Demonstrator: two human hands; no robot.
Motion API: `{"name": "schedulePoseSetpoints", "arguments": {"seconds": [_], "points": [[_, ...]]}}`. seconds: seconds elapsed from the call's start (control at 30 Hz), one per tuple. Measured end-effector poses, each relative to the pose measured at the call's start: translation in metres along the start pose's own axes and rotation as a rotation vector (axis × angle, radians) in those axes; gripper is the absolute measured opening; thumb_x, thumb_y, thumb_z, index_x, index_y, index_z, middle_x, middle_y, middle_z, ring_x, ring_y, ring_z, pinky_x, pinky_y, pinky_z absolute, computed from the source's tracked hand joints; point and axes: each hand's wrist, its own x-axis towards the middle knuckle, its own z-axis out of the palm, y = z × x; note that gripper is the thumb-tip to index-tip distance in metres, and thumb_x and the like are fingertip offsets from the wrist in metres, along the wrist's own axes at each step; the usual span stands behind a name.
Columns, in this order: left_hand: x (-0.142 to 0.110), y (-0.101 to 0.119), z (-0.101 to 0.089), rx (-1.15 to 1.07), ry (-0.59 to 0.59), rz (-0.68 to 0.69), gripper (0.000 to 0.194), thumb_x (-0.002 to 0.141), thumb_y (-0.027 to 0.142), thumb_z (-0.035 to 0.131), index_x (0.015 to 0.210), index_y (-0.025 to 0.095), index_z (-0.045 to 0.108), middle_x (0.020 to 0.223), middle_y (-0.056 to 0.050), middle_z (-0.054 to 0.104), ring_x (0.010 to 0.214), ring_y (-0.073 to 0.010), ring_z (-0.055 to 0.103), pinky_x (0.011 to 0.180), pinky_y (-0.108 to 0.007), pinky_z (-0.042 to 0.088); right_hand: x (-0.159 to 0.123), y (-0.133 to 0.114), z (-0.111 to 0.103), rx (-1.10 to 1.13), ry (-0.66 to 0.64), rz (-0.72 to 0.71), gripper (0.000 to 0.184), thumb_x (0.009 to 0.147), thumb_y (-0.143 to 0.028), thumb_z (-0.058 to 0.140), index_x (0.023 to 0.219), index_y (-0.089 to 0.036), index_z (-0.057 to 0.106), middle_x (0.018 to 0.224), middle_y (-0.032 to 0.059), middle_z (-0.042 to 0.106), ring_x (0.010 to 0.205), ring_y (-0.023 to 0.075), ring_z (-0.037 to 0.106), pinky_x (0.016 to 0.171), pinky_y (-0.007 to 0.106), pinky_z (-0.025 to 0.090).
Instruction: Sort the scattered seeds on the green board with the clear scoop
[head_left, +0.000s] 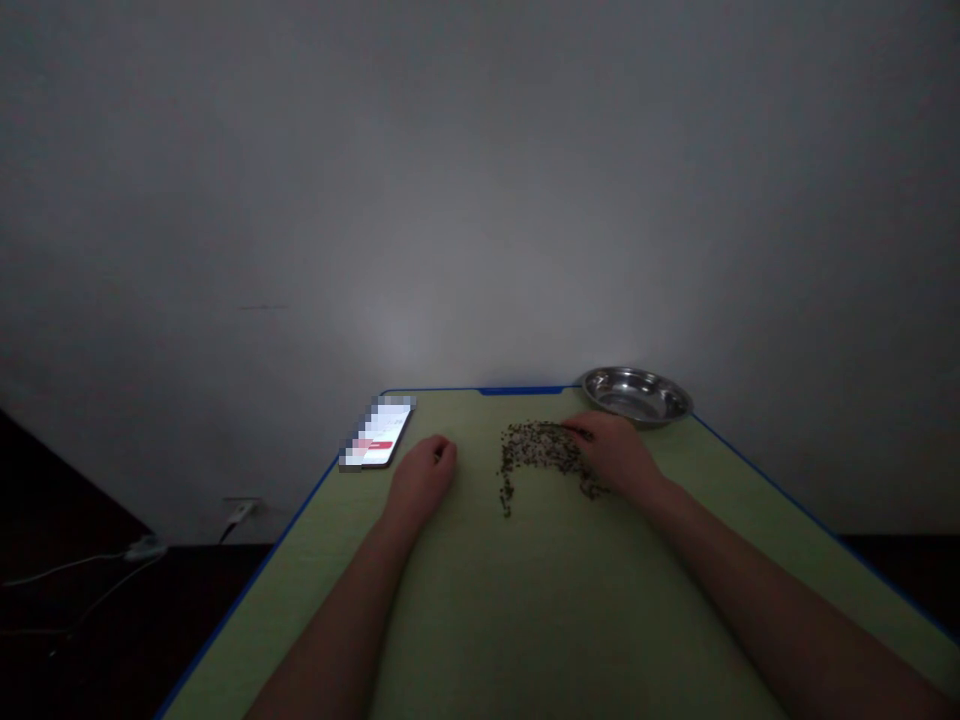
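A loose spread of small dark seed-like grains [541,447], with paler bits among them, lies on the light green table [525,600]. My right hand [611,450] reaches over the right side of the spread, thumb and fingers closed together at the grains. Dark specks show by its fingertips, but whatever they pinch is too small to make out. Left of the spread, my left hand [424,475] rests on the table in a loose fist. A dark spot shows in the curl of its fingers, and its contents cannot be made out.
A shallow shiny metal bowl [637,395] stands at the table's back right corner, beyond my right hand. At the back left lies a phone [386,435] with a lit screen. Behind the table rises a grey wall [480,200]. White cables [142,548] trail at lower left.
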Motion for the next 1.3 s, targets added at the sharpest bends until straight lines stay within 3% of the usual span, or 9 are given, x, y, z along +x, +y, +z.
{"name": "schedulePoseSetpoints", "arguments": {"seconds": [0.2, 0.37, 0.5, 0.63, 0.8, 1.07, 1.3], "points": [[0.002, -0.002, 0.001, -0.003, 0.0, 0.018, 0.027, 0.084, 0.034, 0.038, 0.074, 0.018, 0.057, 0.079, -0.006, 0.063, 0.075, -0.0169, 0.055, 0.066, -0.027, 0.036, -0.006, -0.018, -0.001, -0.024, -0.126, -0.149, 0.025, 0.082, -0.017, 0.053, 0.099, -0.022, 0.071, 0.096, 0.0049, 0.071, 0.089, 0.02, 0.064, 0.079, 0.03, 0.047], [0.002, -0.002, 0.001, -0.007, 0.004, 0.008, 0.026, 0.083, 0.033, 0.039, 0.073, 0.018, 0.058, 0.078, -0.005, 0.063, 0.074, -0.0165, 0.055, 0.065, -0.026, 0.036, -0.008, -0.024, -0.006, 0.05, -0.146, -0.231, 0.022, 0.079, -0.015, 0.055, 0.091, -0.022, 0.072, 0.09, 0.004, 0.072, 0.084, 0.0185, 0.064, 0.076, 0.029, 0.048], [0.001, -0.001, 0.001, -0.003, 0.012, 0.006, 0.027, 0.083, 0.033, 0.038, 0.07, 0.018, 0.056, 0.076, -0.005, 0.062, 0.072, -0.0162, 0.055, 0.064, -0.027, 0.035, -0.005, -0.017, -0.011, 0.092, -0.083, -0.171, 0.022, 0.081, -0.019, 0.054, 0.095, -0.021, 0.07, 0.092, 0.0051, 0.072, 0.083, 0.0192, 0.065, 0.077, 0.031, 0.048], [0.001, 0.0, 0.0, -0.013, 0.002, 0.001, 0.027, 0.083, 0.034, 0.038, 0.072, 0.018, 0.057, 0.076, -0.005, 0.062, 0.072, -0.0162, 0.054, 0.064, -0.026, 0.036, -0.002, -0.005, -0.013, -0.001, 0.012, -0.033, 0.022, 0.082, -0.02, 0.053, 0.095, -0.02, 0.07, 0.093, 0.0058, 0.072, 0.083, 0.0208, 0.065, 0.075, 0.031, 0.048], [0.0, 0.0, -0.002, -0.018, -0.008, -0.006, 0.028, 0.083, 0.034, 0.038, 0.073, 0.018, 0.058, 0.077, -0.005, 0.063, 0.073, -0.0168, 0.054, 0.064, -0.027, 0.036, -0.002, 0.004, -0.011, -0.164, -0.034, 0.055, 0.022, 0.083, -0.023, 0.051, 0.093, -0.021, 0.071, 0.096, 0.0068, 0.072, 0.084, 0.0223, 0.065, 0.071, 0.031, 0.047], [0.0, 0.001, -0.002, -0.029, -0.006, 0.003, 0.027, 0.082, 0.035, 0.038, 0.071, 0.018, 0.057, 0.075, -0.004, 0.062, 0.071, -0.0164, 0.054, 0.063, -0.027, 0.036, -0.007, -0.012, -0.007, -0.139, -0.095, -0.026, 0.023, 0.082, -0.02, 0.052, 0.095, -0.022, 0.071, 0.097, 0.0066, 0.071, 0.086, 0.0209, 0.064, 0.076, 0.03, 0.047], [0.001, 0.0, -0.001, -0.023, -0.006, 0.003, 0.028, 0.082, 0.035, 0.037, 0.072, 0.018, 0.057, 0.072, -0.004, 0.061, 0.069, -0.0162, 0.053, 0.061, -0.026, 0.035, -0.006, -0.029, -0.016, 0.127, -0.063, -0.016, 0.022, 0.079, -0.018, 0.054, 0.093, -0.019, 0.072, 0.093, 0.0072, 0.072, 0.083, 0.0211, 0.066, 0.077, 0.033, 0.049]]}}
